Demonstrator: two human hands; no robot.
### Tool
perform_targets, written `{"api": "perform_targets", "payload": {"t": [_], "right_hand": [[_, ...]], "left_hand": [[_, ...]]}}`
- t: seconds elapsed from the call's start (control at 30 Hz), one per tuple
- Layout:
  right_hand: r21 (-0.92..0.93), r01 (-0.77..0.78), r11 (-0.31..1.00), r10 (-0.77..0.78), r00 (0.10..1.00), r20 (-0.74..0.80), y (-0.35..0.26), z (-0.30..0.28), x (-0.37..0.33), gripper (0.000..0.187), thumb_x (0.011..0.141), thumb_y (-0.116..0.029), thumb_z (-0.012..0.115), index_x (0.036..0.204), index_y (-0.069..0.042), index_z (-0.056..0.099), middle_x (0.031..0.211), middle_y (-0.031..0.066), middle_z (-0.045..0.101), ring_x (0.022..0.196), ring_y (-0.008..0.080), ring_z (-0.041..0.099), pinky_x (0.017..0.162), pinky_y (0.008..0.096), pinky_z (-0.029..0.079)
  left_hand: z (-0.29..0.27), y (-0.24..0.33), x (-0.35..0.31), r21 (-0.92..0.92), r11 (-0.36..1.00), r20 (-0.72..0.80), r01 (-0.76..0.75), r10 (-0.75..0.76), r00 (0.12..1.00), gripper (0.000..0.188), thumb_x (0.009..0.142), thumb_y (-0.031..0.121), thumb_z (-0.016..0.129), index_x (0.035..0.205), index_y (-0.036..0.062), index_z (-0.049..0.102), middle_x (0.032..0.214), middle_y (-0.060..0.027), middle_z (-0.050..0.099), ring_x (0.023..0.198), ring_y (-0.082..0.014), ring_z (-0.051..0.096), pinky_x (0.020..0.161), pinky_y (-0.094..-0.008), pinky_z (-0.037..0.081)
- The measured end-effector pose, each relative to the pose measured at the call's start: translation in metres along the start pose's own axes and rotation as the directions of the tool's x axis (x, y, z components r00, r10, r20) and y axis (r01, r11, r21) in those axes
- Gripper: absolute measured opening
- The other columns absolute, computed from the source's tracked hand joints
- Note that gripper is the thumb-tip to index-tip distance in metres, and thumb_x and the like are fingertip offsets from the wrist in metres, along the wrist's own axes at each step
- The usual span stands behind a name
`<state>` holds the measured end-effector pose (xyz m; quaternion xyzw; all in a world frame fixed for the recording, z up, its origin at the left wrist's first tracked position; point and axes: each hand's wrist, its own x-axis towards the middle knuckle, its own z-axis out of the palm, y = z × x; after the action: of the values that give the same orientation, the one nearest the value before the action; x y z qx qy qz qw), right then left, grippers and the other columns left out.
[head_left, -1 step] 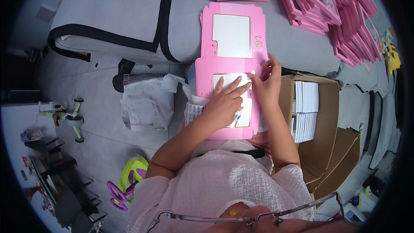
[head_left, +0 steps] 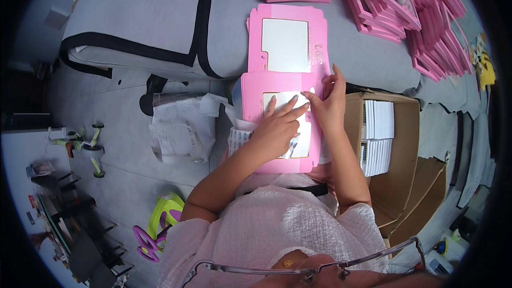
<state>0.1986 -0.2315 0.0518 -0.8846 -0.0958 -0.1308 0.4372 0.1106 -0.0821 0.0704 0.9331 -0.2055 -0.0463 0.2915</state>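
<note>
A flat pink card (head_left: pixel 253 106) with a white rectangular panel (head_left: pixel 303 136) lies in front of me, over my lap. My left hand (head_left: pixel 280 128) rests on this panel, fingers spread flat. At the panel's upper right corner, my right hand (head_left: pixel 329 104) touches with its thumb; its other fingers stand apart from the thumb, raised near the card's right edge. Whether anything thin is under the thumb is too small to tell. Just beyond lies a second pink card (head_left: pixel 256 40) with a similar white panel, on top of others. A sheet of small printed labels (head_left: pixel 238 140) sticks out beside my left wrist.
Stacks of pink frames (head_left: pixel 373 13) cover the far right of the grey sofa (head_left: pixel 229 48). To my right is an open cardboard box (head_left: pixel 397 181) holding white booklets (head_left: pixel 380 120). Clear plastic packaging (head_left: pixel 184 133) and a lime-green and purple toy (head_left: pixel 165 216) lie on the left floor.
My right thumb has shifted slightly left on the panel's corner, and the right fingers have lifted a little. My left hand stays in place.
</note>
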Motion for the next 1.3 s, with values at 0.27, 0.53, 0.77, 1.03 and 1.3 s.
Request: {"api": "perform_targets", "payload": {"t": [0.27, 0.53, 0.77, 1.03, 1.3], "right_hand": [[0.061, -0.066, 0.996, 0.072, 0.992, -0.108, 0.022, -0.012, 0.01, 0.057, 0.087, -0.004, 0.06, 0.138, 0.001, 0.034, 0.088, 0.009, 0.057, 0.061, 0.0155, 0.054, 0.059, 0.027, 0.046], [-0.11, 0.118, 0.987, -0.073, 0.934, 0.349, -0.013, -0.053, -0.105, 0.072, 0.085, -0.006, 0.058, 0.139, 0.015, 0.015, 0.139, 0.0348, 0.031, 0.128, 0.0474, 0.034, 0.108, 0.0453, 0.028], [-0.142, -0.052, 0.989, 0.076, 0.983, 0.169, -0.018, -0.055, -0.108, 0.088, 0.075, -0.007, 0.073, 0.143, 0.005, 0.019, 0.124, 0.0229, 0.045, 0.111, 0.0331, 0.049, 0.093, 0.0383, 0.042], [0.071, -0.349, 0.935, 0.332, 0.927, 0.177, 0.0, -0.046, -0.095, 0.098, 0.061, -0.01, 0.085, 0.141, 0.002, 0.029, 0.082, 0.0089, 0.055, 0.068, 0.0199, 0.054, 0.064, 0.0311, 0.048], [0.352, -0.328, 0.877, 0.34, 0.94, 0.029, 0.007, -0.072, -0.086, 0.08, 0.078, 0.003, 0.068, 0.145, -0.006, 0.025, 0.084, 0.0019, 0.052, 0.076, 0.0107, 0.054, 0.068, 0.024, 0.048]], "left_hand": [[-0.037, -0.002, -0.025, -0.078, 0.997, 0.03, 0.006, -0.004, 1.0, 0.011, 0.082, 0.003, 0.057, 0.071, 0.0021, 0.055, 0.145, -0.0081, 0.04, 0.139, -0.0287, 0.028, 0.11, -0.0601, 0.01], [-0.029, -0.023, -0.092, -0.299, 0.95, 0.082, 0.093, -0.072, 0.994, 0.01, 0.084, 0.003, 0.057, 0.076, 0.0024, 0.051, 0.154, -0.0176, 0.019, 0.144, -0.0335, 0.012, 0.112, -0.0481, 0.015], [-0.006, -0.023, -0.1, -0.73, 0.666, -0.088, 0.15, -0.309, 0.947, 0.013, 0.087, 0.003, 0.056, 0.079, 0.0007, 0.046, 0.154, -0.0257, 0.006, 0.143, -0.0397, 0.004, 0.112, -0.0443, 0.015], [-0.013, -0.002, -0.092, -0.209, 0.973, 0.089, 0.094, -0.077, 0.993, 0.009, 0.082, 0.005, 0.058, 0.077, 0.005, 0.051, 0.15, -0.0184, 0.027, 0.142, -0.0313, 0.02, 0.108, -0.0627, 0.0], [-0.013, -0.007, -0.08, -0.252, 0.964, 0.125, 0.08, -0.049, 0.991, 0.012, 0.084, 0.008, 0.057, 0.073, 0.006, 0.053, 0.151, -0.0133, 0.028, 0.143, -0.0289, 0.017, 0.103, -0.0671, -0.01]]}}
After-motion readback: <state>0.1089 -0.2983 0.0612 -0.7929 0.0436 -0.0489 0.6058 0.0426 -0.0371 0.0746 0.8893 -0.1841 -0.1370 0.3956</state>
